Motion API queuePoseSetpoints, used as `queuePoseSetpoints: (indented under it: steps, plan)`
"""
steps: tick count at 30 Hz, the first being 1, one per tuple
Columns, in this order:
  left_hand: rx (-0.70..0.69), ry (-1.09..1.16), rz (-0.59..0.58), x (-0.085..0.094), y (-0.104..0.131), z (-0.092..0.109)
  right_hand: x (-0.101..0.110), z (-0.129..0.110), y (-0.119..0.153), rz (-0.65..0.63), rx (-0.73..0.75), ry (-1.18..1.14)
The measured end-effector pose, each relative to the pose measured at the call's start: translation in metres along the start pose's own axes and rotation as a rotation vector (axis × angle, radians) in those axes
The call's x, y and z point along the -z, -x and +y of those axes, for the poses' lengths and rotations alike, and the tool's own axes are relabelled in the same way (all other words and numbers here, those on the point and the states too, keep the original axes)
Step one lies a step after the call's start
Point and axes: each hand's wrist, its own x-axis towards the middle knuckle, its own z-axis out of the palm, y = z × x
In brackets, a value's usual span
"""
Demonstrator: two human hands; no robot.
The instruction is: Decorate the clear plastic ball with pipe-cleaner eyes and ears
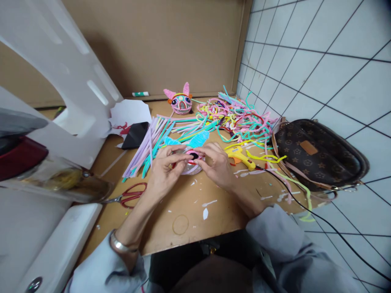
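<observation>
Between both hands is a round pipe-cleaner animal head [190, 169] with bright blue ears [199, 139] at its far side. A black oval eye piece [193, 156] with a pink rim shows at its top. My left hand [166, 169] is closed on the head's left side, its thumb and fingertips against the eye piece. On the other side my right hand [216, 162] grips the head, thumb and index finger pinched at the eye piece's right edge. Fingers hide much of the head. A yellow glue gun [240, 156] lies just right of my right hand.
Pipe cleaners [152, 142] and a tangled pile [235, 118] cover the back. Near them are a finished pink-eared head [181, 101], a phone [136, 135] and cut paper [130, 112]. Red-handled scissors [132, 195] lie left, a brown handbag [317, 150] right. The glue gun's cord [305, 195] trails right.
</observation>
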Motion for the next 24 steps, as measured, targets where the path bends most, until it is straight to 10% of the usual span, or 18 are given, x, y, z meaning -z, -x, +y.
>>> queuePoseSetpoints:
  steps: [24]
  plan:
    - [-0.006, -0.063, 0.02, -0.0014, 0.0016, -0.0002, -0.0006, -0.0024, 0.0072, 0.099, -0.076, 0.104]
